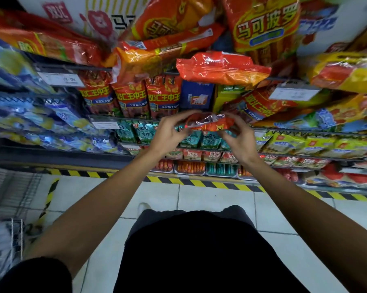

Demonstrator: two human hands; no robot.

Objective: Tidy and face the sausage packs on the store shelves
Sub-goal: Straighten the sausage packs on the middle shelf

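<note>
Both hands are on one small red-orange sausage pack (208, 123), held out in front of the shelves: the left hand (170, 134) has its fingers curled around the pack's left end and the right hand (239, 138) pinches the right end, so the pack lies roughly level between them. Right above the grip an orange pack (220, 68) sticks out flat from the upper shelf, and just behind the hands there's a row of upright red packs (132, 98) standing side by side. Below the grip you can see teal packs (144, 132) on the next shelf down, and further under that the yellow-black striped floor tape (199, 183) along the shelf base.
</note>
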